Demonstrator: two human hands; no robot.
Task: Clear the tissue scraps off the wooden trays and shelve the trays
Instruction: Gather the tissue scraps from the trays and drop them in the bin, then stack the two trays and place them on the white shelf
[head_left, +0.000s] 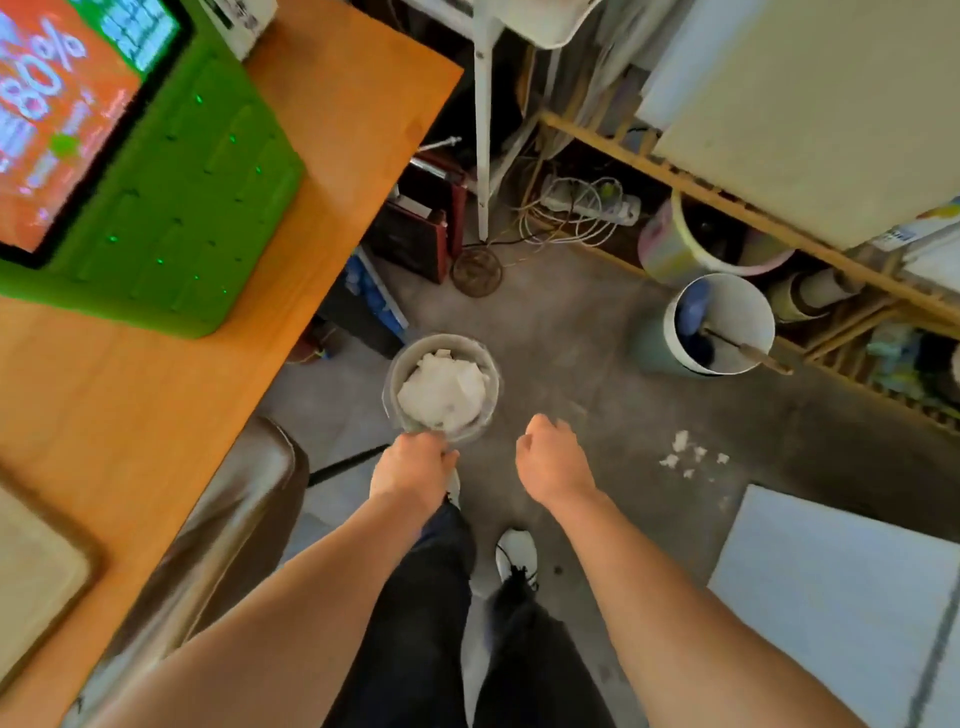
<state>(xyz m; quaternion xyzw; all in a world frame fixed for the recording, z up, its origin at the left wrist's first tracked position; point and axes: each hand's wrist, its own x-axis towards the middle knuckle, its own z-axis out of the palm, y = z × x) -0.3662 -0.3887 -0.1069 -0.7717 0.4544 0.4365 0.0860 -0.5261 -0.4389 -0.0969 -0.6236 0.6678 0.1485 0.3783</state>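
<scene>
A small round grey bin (400, 371) filled with crumpled white tissue (444, 387) hangs over the floor. My left hand (413, 467) grips its near rim. To the right of the bin, apart from it, my right hand (553, 457) is curled into a loose fist with nothing visible in it. Several white tissue scraps (688, 452) lie on the concrete floor right of my right hand. A wooden tray (36, 577) shows partly at the left edge, on the orange table (218, 415).
A green device with a lit screen (156, 208) stands on the table. A chair seat (234, 514) sits below the table edge. A white bucket (719, 325), a pastel bin (670, 249) and a yellow slatted rack (779, 228) stand to the right. White boards (836, 597) lie at lower right.
</scene>
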